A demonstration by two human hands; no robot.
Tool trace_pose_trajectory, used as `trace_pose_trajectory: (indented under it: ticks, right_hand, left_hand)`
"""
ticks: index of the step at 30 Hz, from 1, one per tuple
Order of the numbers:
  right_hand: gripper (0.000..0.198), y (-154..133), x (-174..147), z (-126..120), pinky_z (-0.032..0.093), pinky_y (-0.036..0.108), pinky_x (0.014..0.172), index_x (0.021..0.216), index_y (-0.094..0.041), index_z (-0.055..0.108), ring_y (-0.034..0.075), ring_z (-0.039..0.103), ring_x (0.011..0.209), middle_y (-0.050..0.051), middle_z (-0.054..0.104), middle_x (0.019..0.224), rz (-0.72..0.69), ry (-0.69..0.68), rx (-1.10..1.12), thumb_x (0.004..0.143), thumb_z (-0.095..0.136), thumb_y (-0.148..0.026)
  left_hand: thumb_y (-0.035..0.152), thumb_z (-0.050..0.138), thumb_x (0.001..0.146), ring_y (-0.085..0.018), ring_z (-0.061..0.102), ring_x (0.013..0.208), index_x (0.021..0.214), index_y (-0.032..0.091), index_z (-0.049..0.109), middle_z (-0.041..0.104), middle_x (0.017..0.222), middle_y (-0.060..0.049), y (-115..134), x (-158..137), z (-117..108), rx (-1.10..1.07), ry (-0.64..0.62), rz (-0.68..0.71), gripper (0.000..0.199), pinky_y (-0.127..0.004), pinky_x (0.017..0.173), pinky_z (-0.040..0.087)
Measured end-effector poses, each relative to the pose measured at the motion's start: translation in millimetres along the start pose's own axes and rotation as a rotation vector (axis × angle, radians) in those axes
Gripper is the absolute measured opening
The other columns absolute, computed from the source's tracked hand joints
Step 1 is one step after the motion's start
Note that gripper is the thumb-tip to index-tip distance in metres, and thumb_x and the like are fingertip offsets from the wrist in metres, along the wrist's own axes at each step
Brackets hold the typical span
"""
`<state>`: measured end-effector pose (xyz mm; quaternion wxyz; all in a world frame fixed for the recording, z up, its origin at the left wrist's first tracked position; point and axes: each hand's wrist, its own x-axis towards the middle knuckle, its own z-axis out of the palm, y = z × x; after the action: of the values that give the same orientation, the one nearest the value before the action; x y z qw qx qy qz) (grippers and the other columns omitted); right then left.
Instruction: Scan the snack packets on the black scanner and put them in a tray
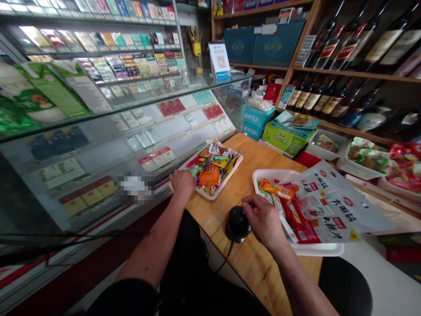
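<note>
My left hand (183,183) is closed at the near left edge of a white tray (213,196) filled with small snack packets (209,175). Its fingertips are hidden, so I cannot tell whether they grip the rim. Over the wooden table (258,263), my right hand (265,217) has its fingers curled together; anything in them is out of sight. Right beside it stands a round black device (237,223) with a cable. A second white tray (317,250) holds red packets (301,219), an orange packet (276,189) and a large silver-grey snack bag (342,206), which overhangs the right rim.
A glass display counter (158,118) with cigarette packs runs along the left. On it stands a QR-code sign (220,60). Green boxes (283,138) and blue boxes (256,116) sit behind the table. Wine bottles (324,96) fill shelves at right. A black stool (345,285) is at lower right.
</note>
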<state>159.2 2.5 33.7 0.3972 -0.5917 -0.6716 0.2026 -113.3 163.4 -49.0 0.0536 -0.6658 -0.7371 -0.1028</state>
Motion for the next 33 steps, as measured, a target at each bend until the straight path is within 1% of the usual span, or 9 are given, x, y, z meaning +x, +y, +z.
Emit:
trace_pose_trajectory:
  ticks: [7, 10, 15, 19, 22, 25, 29, 31, 33]
  right_hand:
    - [0.013, -2.3, 0.5, -0.9, 0.051, 0.034, 0.077, 0.09, -0.023, 0.068, 0.021, 0.065, 0.085, 0.006, 0.069, 0.091, -0.005, 0.007, -0.015, 0.093, 0.057, -0.029]
    - [0.014, -3.2, 0.3, -3.6, 0.051, 0.035, 0.078, 0.088, -0.023, 0.068, 0.022, 0.065, 0.085, 0.006, 0.069, 0.089, -0.007, 0.016, -0.006, 0.093, 0.056, -0.029]
    - [0.015, -1.1, -0.5, -2.9, 0.052, 0.034, 0.077, 0.091, -0.022, 0.069, 0.021, 0.066, 0.086, 0.006, 0.07, 0.093, 0.051, 0.019, 0.027, 0.093, 0.057, -0.032]
    - [0.019, -0.4, -2.4, 0.2, 0.054, 0.034, 0.077, 0.101, -0.021, 0.068, 0.022, 0.068, 0.086, 0.007, 0.072, 0.096, 0.151, 0.046, 0.134, 0.091, 0.06, -0.035]
    - [0.031, 0.3, -4.8, 1.2, 0.056, 0.034, 0.08, 0.116, -0.02, 0.063, 0.021, 0.069, 0.088, 0.008, 0.072, 0.099, 0.223, 0.076, 0.276, 0.089, 0.063, -0.036]
    - [0.037, 3.4, -7.4, -0.2, 0.055, 0.032, 0.075, 0.12, -0.018, 0.061, 0.02, 0.068, 0.081, 0.007, 0.071, 0.094, 0.275, 0.079, 0.369, 0.09, 0.063, -0.04]
    - [0.035, 10.2, -11.1, -5.1, 0.051, 0.03, 0.068, 0.111, -0.018, 0.066, 0.018, 0.065, 0.073, 0.006, 0.07, 0.085, 0.321, 0.067, 0.437, 0.091, 0.063, -0.046]
    - [0.034, 13.5, -12.8, -7.8, 0.048, 0.029, 0.065, 0.103, -0.018, 0.069, 0.017, 0.062, 0.07, 0.004, 0.067, 0.078, 0.337, 0.071, 0.431, 0.091, 0.062, -0.048]
    - [0.033, 16.5, -14.1, -9.6, 0.047, 0.028, 0.064, 0.098, -0.017, 0.07, 0.017, 0.06, 0.068, 0.003, 0.065, 0.074, 0.352, 0.082, 0.435, 0.091, 0.062, -0.049]
  left_hand:
    - [0.032, 0.057, 0.082, -0.037, 0.056, 0.104, 0.095, 0.016, 0.073, 0.069, 0.098, -0.019, -1.8, 0.7, -2.2, -0.068, 0.007, -0.042, 0.026, -0.048, 0.087, 0.039]
    - [0.031, 0.058, 0.084, -0.035, 0.057, 0.105, 0.097, 0.017, 0.071, 0.069, 0.1, -0.016, -1.5, -3.1, -10.1, -0.156, 0.082, -0.02, 0.023, -0.048, 0.092, 0.04]
    - [0.024, 0.057, 0.089, -0.023, 0.061, 0.1, 0.099, 0.018, 0.063, 0.067, 0.103, -0.009, 16.4, -31.2, -41.6, -0.59, 0.2, 0.246, 0.013, -0.036, 0.093, 0.046]
    - [0.021, 0.055, 0.094, -0.021, 0.061, 0.104, 0.103, 0.022, 0.062, 0.065, 0.104, -0.007, 43.8, -71.1, -75.9, -0.808, 0.175, 0.435, 0.012, -0.035, 0.096, 0.048]
    - [0.02, 0.054, 0.096, -0.02, 0.062, 0.104, 0.105, 0.023, 0.064, 0.065, 0.105, -0.007, 60.1, -94.9, -91.9, -0.881, 0.124, 0.526, 0.014, -0.035, 0.094, 0.05]
    - [0.018, 0.056, 0.095, -0.02, 0.062, 0.104, 0.108, 0.023, 0.065, 0.065, 0.106, -0.007, 70.9, -107.9, -95.7, -0.91, 0.126, 0.587, 0.017, -0.036, 0.094, 0.051]
    - [0.017, 0.057, 0.094, -0.02, 0.062, 0.108, 0.11, 0.023, 0.066, 0.066, 0.107, -0.007, 81.7, -116.3, -92.3, -0.919, 0.12, 0.65, 0.019, -0.037, 0.096, 0.051]
    - [0.018, 0.058, 0.094, -0.02, 0.063, 0.107, 0.113, 0.022, 0.065, 0.067, 0.109, -0.007, 86.3, -119.6, -90.3, -0.933, 0.116, 0.633, 0.02, -0.037, 0.095, 0.052]
    - [0.02, 0.061, 0.093, -0.018, 0.065, 0.099, 0.114, 0.021, 0.064, 0.068, 0.109, -0.006, 90.6, -122.8, -88.0, -0.984, 0.114, 0.557, 0.021, -0.034, 0.09, 0.054]
